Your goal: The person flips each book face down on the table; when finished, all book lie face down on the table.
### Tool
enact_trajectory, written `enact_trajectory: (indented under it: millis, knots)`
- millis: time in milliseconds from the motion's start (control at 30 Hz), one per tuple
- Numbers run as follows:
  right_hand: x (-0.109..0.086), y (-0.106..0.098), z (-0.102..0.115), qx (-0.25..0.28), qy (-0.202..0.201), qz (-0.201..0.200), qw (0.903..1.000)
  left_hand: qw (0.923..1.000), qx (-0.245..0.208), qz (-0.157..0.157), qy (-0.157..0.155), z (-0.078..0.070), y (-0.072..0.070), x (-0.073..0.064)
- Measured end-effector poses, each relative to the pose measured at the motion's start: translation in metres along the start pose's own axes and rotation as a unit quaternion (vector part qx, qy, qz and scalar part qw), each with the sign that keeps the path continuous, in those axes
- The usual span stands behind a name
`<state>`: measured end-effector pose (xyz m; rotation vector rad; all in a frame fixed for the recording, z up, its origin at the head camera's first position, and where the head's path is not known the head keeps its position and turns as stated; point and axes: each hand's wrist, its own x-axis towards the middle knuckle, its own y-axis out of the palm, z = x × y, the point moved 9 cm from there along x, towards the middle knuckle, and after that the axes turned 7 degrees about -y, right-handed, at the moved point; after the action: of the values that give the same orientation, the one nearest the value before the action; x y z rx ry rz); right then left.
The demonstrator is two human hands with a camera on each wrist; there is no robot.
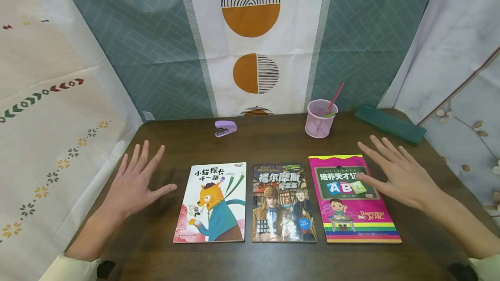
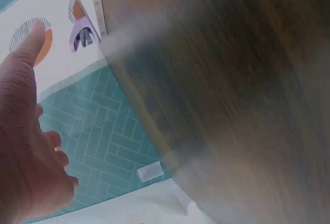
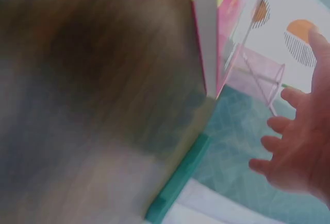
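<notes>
Three books lie face up in a row on the dark wooden table (image 1: 187, 146). At the left is a white book with an orange cat (image 1: 211, 205), in the middle a detective book (image 1: 283, 205), at the right a pink ABC book (image 1: 357, 203). My left hand (image 1: 134, 185), fingers spread and holding nothing, hovers left of the cat book. Over the right edge of the ABC book my right hand (image 1: 406, 177) is spread too, its thumb overlapping the cover in the head view. Both wrist views show outstretched fingers with nothing in them.
Along the back of the table stand a purple stapler (image 1: 225, 128), a pink mesh pen cup (image 1: 320, 120) with a red pencil (image 1: 335, 97), and a dark green case (image 1: 390, 124) at the right corner. Cloth hangings (image 1: 156, 47) enclose the table's back and sides.
</notes>
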<state>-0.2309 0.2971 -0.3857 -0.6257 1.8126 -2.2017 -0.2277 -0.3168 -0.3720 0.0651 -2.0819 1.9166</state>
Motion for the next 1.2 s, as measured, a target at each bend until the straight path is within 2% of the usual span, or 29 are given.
enact_trajectory:
  millis: [167,400,500,600,733,833,967,1200]
  knots:
    - [0.023,0.002,0.025,0.054,-0.026,0.016,0.9981,0.9987,-0.048,0.016,-0.002,-0.007,0.003,-0.001]
    - [0.054,0.016,0.057,0.122,-0.021,0.055,0.9907,0.9911,-0.126,0.042,-0.002,-0.023,0.008,-0.002]
    - [0.070,0.026,0.071,0.180,-0.034,0.066,0.9809,0.9837,-0.167,0.067,-0.001,-0.032,0.014,-0.004]
    - [0.086,0.038,0.087,0.240,-0.053,0.074,0.9666,0.9737,-0.206,0.096,-0.009,-0.040,0.021,-0.008]
    - [0.104,0.053,0.106,0.289,-0.070,0.089,0.9507,0.9602,-0.251,0.121,-0.022,-0.048,0.027,-0.016]
    - [0.117,0.064,0.122,0.309,-0.086,0.101,0.9418,0.9513,-0.275,0.137,-0.026,-0.054,0.032,-0.024]
    - [0.130,0.081,0.144,0.323,-0.107,0.127,0.9317,0.9436,-0.288,0.159,-0.031,-0.061,0.039,-0.036]
    - [0.151,0.106,0.181,0.332,-0.142,0.164,0.9179,0.9373,-0.293,0.185,-0.041,-0.066,0.051,-0.057]
